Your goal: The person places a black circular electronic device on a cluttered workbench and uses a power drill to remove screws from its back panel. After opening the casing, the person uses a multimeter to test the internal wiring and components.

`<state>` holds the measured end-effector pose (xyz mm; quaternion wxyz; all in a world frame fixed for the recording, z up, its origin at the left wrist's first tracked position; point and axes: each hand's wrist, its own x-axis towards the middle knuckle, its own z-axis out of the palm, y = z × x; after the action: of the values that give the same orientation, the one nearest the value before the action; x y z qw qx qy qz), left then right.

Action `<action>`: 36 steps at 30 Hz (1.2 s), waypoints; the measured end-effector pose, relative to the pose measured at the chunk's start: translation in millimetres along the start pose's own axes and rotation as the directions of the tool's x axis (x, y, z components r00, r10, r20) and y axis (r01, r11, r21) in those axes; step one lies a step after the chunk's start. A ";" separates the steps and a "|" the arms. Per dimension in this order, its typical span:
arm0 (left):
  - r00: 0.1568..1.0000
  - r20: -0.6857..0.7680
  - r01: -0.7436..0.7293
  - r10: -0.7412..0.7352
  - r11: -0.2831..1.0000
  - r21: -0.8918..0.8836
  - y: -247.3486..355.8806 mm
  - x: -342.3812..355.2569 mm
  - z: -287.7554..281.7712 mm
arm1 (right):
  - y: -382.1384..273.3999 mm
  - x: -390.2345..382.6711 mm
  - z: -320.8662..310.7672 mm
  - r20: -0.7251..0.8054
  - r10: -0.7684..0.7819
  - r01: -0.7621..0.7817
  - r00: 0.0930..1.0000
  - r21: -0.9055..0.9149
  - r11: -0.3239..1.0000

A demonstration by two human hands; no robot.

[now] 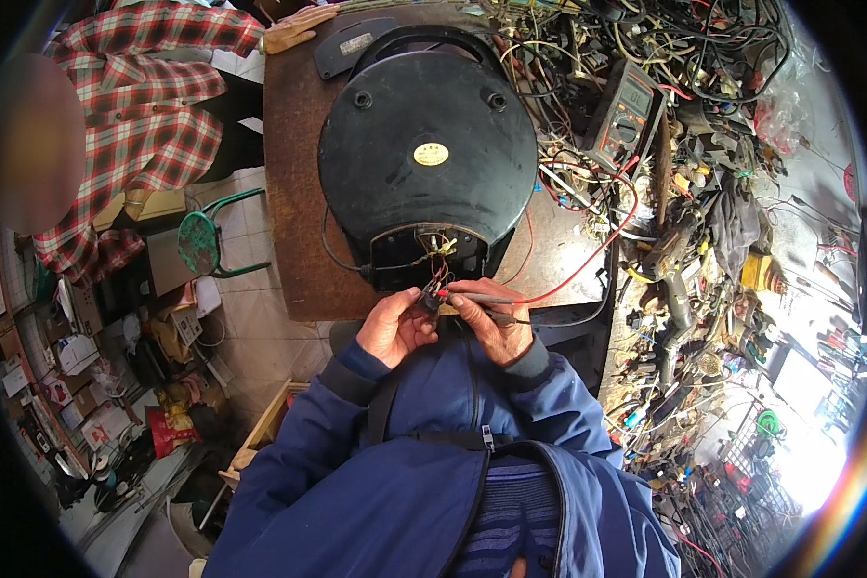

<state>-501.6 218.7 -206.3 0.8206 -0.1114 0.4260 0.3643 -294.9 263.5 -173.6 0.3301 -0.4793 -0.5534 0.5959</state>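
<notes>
A round black appliance (424,197), its underside with small feet facing up, lies on the brown table. Its near compartment (392,252) is uncovered, and thin wires (437,247) come out of it toward me. My left hand (395,328) is closed on a small dark part (431,299) at the end of these wires. Pinched in my right hand (499,328) are the test probes (492,300), their tips against or very close to the part; exact contact is too small to tell. A red lead (602,258) curves from the probes to a multimeter (628,111).
Tangled cables and parts (679,289) heap along the right side. A black curved cover (354,45) lies at the far table edge. At left, a person in a checked shirt (154,106) rests a hand on the table (294,241). A green stool (202,241) stands below.
</notes>
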 end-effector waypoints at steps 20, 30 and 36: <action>1.000 -0.013 0.025 -0.025 0.999 -0.022 -1.7 1.8 -4.7 | -9.5 -4.8 -4.1 -0.039 0.097 -0.095 0.995 0.053 0.994; 1.000 0.007 0.005 -0.005 1.000 -0.011 -2.3 0.9 -4.9 | -1.5 1.7 -2.1 0.005 -0.026 0.026 1.000 -0.034 0.999; 1.000 -0.008 0.011 -0.011 1.000 0.008 -1.7 1.1 -4.9 | 0.3 1.8 1.3 0.017 -0.040 0.042 0.999 -0.154 0.987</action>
<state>-503.0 215.7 -210.3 0.8214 -0.1119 0.4300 0.3576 -296.6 264.7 -174.4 0.3004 -0.4878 -0.6100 0.5475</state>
